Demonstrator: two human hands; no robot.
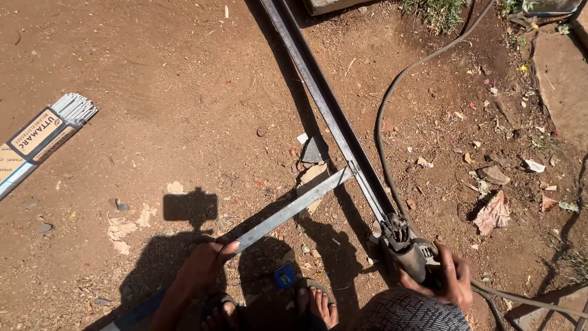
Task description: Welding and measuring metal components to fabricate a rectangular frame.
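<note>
Grinder [411, 254], grey, against long steel bar [331, 110]

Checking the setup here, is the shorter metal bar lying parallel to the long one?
No, the shorter metal bar meets the long metal bar end-on at an angle, with the left hand holding its near end.

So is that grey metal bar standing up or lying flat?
Lying flat. The grey metal bar rests on the dirt ground, one end meeting the long steel tube, the other under the left hand.
</note>
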